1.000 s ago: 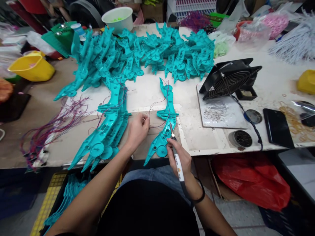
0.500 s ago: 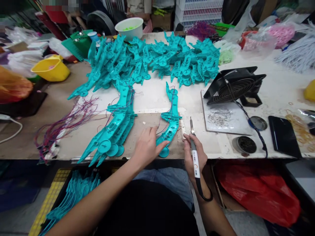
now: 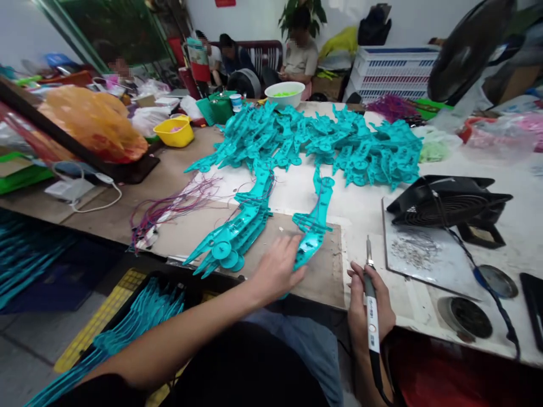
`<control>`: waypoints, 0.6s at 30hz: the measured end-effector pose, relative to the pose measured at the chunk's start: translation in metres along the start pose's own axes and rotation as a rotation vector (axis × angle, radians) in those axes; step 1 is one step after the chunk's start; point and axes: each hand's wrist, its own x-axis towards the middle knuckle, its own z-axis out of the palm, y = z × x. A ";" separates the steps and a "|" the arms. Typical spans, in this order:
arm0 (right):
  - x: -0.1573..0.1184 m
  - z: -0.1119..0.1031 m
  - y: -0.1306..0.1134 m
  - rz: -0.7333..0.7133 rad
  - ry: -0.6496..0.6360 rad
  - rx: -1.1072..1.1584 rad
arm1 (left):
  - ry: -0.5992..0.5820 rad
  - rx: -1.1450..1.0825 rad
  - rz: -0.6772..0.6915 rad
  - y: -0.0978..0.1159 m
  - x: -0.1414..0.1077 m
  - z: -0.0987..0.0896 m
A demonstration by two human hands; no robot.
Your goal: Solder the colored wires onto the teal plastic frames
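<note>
Containers are crowding the left of a worktable [image 3: 139, 195], where an orange bag [image 3: 91, 121] is bulging, its contents too blurred to make out. Beneath the table edge, a dark bin [image 3: 144, 291] is holding a sheaf of teal parts. A yellow tub [image 3: 173, 134] is sitting above a tangle of red and blue wires [image 3: 173, 206], something pinkish showing inside it. Next, a stack of teal pieces [image 3: 244, 226] is lying at a slant, just beside the worker's left hand [image 3: 280, 264]. That hand is resting over the lower end of a single teal part [image 3: 320, 212], which is lying on the table between the stack and the right hand; whether its fingers are gripping, this onlooker cannot tell. Behind, a white bowl [image 3: 285, 96] is holding bright green pieces beyond a heap of teal parts. The right hand [image 3: 377, 299] is grasping a soldering iron [image 3: 372, 316], its tip pointing upward, apart from the part. Farther right, a clear bag [image 3: 436, 148] is showing pale green contents, a round tin [image 3: 444, 321] is holding dark material, and a small black box [image 3: 479, 243] is sitting beside a fan [image 3: 449, 200], something pale inside.
</note>
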 end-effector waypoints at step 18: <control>-0.014 0.090 -0.054 0.107 -0.281 0.267 | 0.113 -0.355 -0.574 -0.160 0.028 -0.111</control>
